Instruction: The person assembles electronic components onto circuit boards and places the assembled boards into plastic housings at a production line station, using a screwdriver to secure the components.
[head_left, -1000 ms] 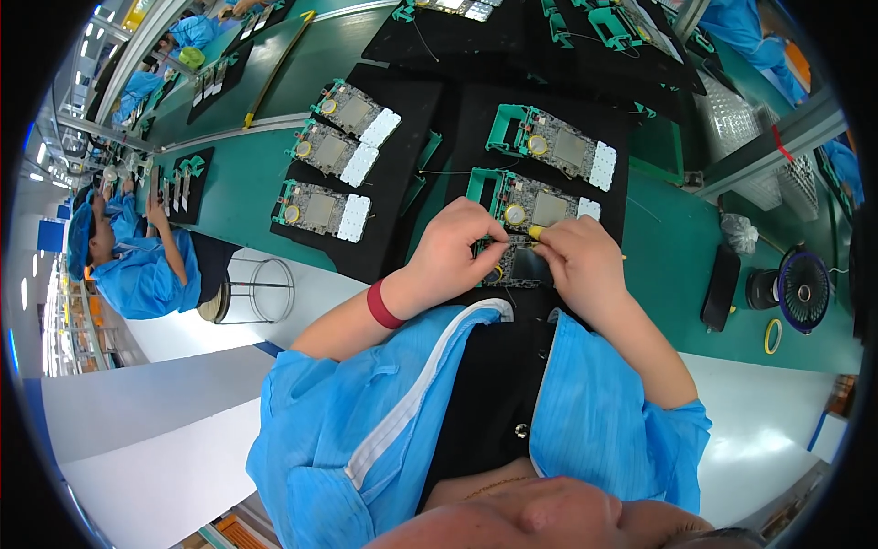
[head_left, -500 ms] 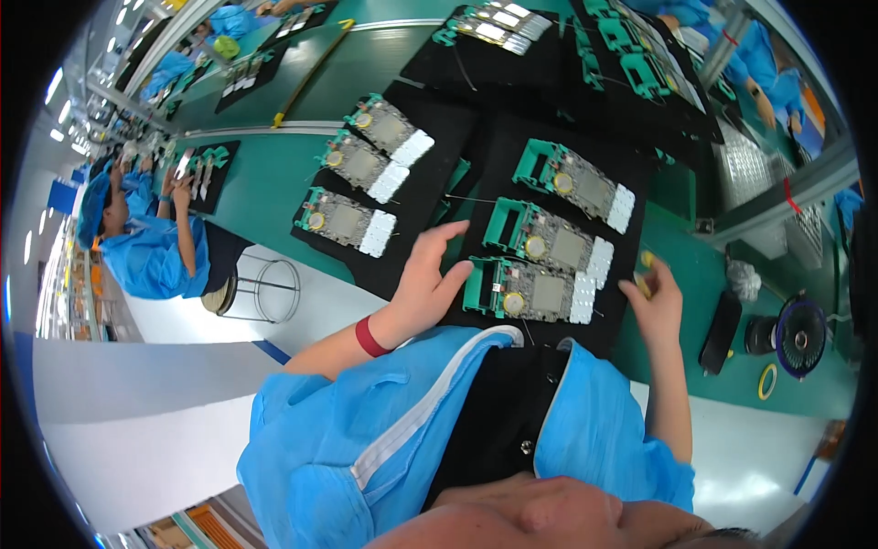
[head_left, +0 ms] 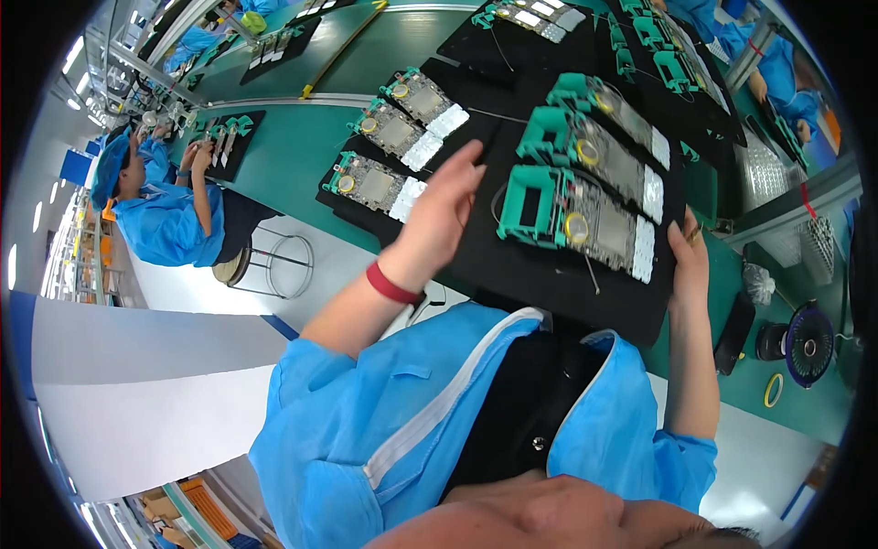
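While the left hand point(head_left: 445, 206) lay open and the right hand point(head_left: 688, 259) gripped its edge, the black tray point(head_left: 540, 274) sat between them, shifted nearer than before.

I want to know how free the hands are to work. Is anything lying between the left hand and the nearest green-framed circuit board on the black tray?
Nothing visible does. The left hand rests at the left edge of the black tray, and only bare tray surface separates it from the nearest green-framed board. The right hand grips the tray's right edge.
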Demonstrator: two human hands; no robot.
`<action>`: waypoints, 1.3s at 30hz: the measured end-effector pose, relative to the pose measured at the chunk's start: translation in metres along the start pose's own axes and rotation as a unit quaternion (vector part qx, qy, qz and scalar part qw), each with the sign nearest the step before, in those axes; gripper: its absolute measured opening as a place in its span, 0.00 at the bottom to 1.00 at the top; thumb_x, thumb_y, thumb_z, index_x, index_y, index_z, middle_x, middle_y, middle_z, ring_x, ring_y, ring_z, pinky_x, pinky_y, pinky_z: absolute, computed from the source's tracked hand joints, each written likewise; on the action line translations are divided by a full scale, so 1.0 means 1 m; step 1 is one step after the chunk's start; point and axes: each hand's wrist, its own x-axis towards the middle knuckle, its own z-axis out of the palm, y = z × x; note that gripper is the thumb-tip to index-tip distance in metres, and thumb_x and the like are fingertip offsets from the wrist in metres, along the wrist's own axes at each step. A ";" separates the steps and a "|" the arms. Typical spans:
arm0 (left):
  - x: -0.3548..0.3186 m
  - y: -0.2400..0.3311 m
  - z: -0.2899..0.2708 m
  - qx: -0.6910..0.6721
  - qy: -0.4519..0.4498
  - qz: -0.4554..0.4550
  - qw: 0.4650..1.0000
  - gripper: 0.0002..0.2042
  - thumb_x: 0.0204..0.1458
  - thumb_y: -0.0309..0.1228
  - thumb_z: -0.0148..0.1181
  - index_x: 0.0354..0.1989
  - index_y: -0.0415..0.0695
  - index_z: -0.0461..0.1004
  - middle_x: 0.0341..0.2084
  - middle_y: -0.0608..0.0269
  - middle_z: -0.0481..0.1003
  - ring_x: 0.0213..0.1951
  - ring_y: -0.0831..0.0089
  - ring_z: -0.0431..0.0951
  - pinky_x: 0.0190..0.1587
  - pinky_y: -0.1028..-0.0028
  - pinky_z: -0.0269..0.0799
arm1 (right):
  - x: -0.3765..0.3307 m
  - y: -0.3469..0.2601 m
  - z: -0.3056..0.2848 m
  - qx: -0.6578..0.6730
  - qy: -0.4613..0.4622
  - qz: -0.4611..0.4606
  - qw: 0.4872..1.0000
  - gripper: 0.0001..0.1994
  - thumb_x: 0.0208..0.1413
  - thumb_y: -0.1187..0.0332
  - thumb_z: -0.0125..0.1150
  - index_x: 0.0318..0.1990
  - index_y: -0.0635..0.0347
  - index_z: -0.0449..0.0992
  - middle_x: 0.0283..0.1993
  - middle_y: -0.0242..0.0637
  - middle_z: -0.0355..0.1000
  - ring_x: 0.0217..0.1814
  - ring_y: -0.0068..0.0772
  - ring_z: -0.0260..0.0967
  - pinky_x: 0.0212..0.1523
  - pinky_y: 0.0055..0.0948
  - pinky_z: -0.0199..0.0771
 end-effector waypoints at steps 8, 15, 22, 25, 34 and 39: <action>0.034 0.034 -0.058 -0.229 -0.177 -0.162 0.943 0.21 0.60 0.35 0.44 0.55 0.35 0.72 0.49 0.48 0.78 0.48 0.57 0.80 0.56 0.59 0.75 | 0.040 -0.012 0.054 0.046 -0.112 0.013 0.993 0.27 0.64 0.66 0.56 0.67 0.63 0.60 0.63 0.37 0.66 0.64 0.28 0.64 0.65 0.29 0.61; -0.009 0.059 -0.081 -0.243 -0.113 0.065 0.961 0.19 0.63 0.32 0.45 0.59 0.35 0.67 0.54 0.49 0.74 0.54 0.56 0.77 0.59 0.59 0.71 | 0.083 -0.043 0.089 0.082 -0.125 0.240 0.959 0.36 0.64 0.34 0.39 0.63 0.56 0.69 0.33 0.30 0.75 0.21 0.16 0.60 0.15 0.17 0.48; 0.003 0.013 -0.054 -0.068 0.077 0.278 0.955 0.22 0.63 0.26 0.49 0.66 0.44 0.59 0.58 0.59 0.69 0.58 0.62 0.72 0.58 0.57 0.70 | 0.076 -0.006 0.148 0.036 -0.257 0.237 0.936 0.24 0.58 0.55 0.63 0.59 0.51 0.69 0.30 0.24 0.66 0.19 0.15 0.53 0.15 0.18 0.44; 0.000 -0.003 -0.057 -0.036 0.081 0.265 0.960 0.20 0.62 0.28 0.52 0.63 0.43 0.61 0.51 0.57 0.74 0.50 0.61 0.77 0.49 0.64 0.76 | 0.107 -0.009 0.172 -0.107 -0.313 0.101 0.938 0.26 0.50 0.61 0.69 0.57 0.54 0.69 0.31 0.20 0.66 0.21 0.09 0.48 0.16 0.16 0.41; -0.099 -0.046 -0.113 0.072 0.012 0.026 0.997 0.24 0.47 0.21 0.50 0.57 0.32 0.66 0.44 0.44 0.75 0.30 0.68 0.79 0.30 0.76 0.71 | 0.243 0.015 0.211 -0.602 -0.286 -0.211 0.715 0.36 0.50 0.69 0.67 0.68 0.50 0.63 0.56 0.42 0.75 0.57 0.40 0.73 0.57 0.38 0.72; -0.111 -0.027 -0.148 0.174 0.122 0.015 0.977 0.11 0.60 0.34 0.49 0.35 0.38 0.72 0.21 0.60 0.69 0.21 0.74 0.71 0.25 0.78 0.65 | 0.245 0.043 0.207 -0.632 -0.103 -0.203 0.741 0.31 0.48 0.64 0.70 0.62 0.46 0.69 0.46 0.40 0.77 0.50 0.45 0.75 0.47 0.43 0.77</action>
